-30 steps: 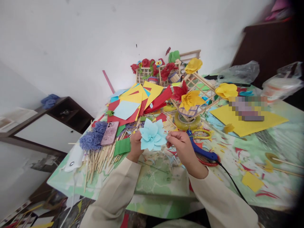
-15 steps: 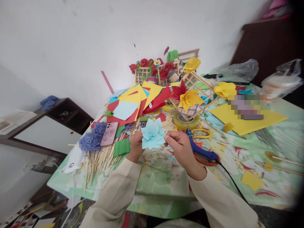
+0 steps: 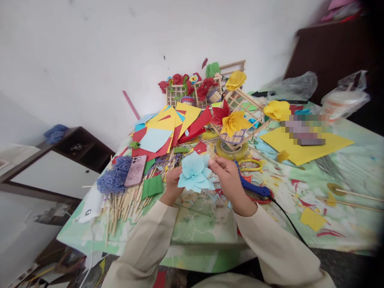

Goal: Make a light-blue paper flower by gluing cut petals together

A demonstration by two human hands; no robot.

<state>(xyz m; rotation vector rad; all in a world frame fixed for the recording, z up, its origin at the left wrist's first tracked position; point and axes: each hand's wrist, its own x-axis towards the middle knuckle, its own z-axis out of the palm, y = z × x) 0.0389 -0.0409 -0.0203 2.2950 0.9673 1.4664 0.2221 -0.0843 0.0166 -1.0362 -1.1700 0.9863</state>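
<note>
Between my two hands, above the near part of the table, is a light blue paper flower (image 3: 195, 174) with pointed, layered petals and a small fringed centre facing up. My left hand (image 3: 174, 185) grips it from the left, its fingertips partly hidden behind the petals. Thumb and fingers of my right hand (image 3: 227, 180) pinch a petal at its upper right edge. Just beyond the right hand lie a blue glue gun (image 3: 255, 188) with a black cord and yellow-handled scissors (image 3: 251, 165).
Left on the table are wooden sticks (image 3: 126, 210), purple yarn (image 3: 114, 176), a pink phone (image 3: 135, 171) and green crepe paper (image 3: 152, 186). Coloured sheets (image 3: 156, 140), a tape roll (image 3: 232, 151) and a stick lattice (image 3: 240, 100) with paper flowers stand behind. Paper scraps litter the right side.
The blue flower has turned and tilted between my hands. My right hand has shifted from its right side to the upper right petal. The camera view has moved slightly.
</note>
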